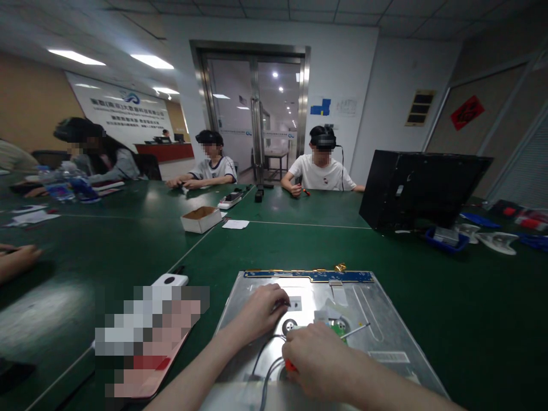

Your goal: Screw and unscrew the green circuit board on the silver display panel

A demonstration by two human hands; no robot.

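Head view shows both hands working over a silver metal panel (303, 317) that lies flat on the green table (449, 279), straight in front of the person. The right hand (314, 357) is closed in a fist around what looks like a screwdriver (355, 331); a bit of red handle shows below the fist, and the thin shaft sticks out to the right, low over the panel. Whether its tip touches the metal, I cannot tell. The left hand (265, 302) curls its fingers in narrowly near a small pale label (295, 303); I cannot tell whether it grips anything.

A small green board (340, 329) peeks out just beyond the right hand, partly hidden by it. Grey cables (266, 379) loop over the panel's near part, and a blue circuit strip (308, 277) runs along the far edge.

My reading is that the step in hand is close handwork around the panel's middle, with the tool kept in the fist rather than driven, since the shaft lies sideways. Using it on a screw would call for a turn of the wrist to stand the tip upright, while the left hand steadies the part and the cables are kept clear.
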